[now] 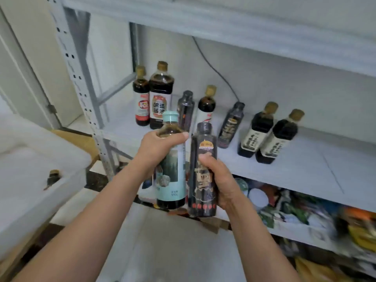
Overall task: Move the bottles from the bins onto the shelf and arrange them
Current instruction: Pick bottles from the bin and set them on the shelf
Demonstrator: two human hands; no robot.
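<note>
My left hand [157,148] grips a teal-capped bottle [171,180] around its shoulder. My right hand [218,180] holds a black-wrapped bottle [202,143] by its middle. Both bottles are upright and side by side in the air, just in front of the white shelf [295,169]. On that shelf stand several dark sauce bottles: two with red-and-white labels [160,98] at the back left, another black-wrapped one [231,125] in the middle, and two with cream labels [266,133] to the right. A white bin [40,159] at the left holds one dark bottle [52,178], of which only the top shows.
A perforated grey upright [81,82] of the rack stands left of the bottles. Another shelf board [223,23] runs overhead. The lower shelf holds colourful packages [305,210]. A black cable [215,72] runs down the back wall. Cardboard [81,139] lies on the floor beside the bin.
</note>
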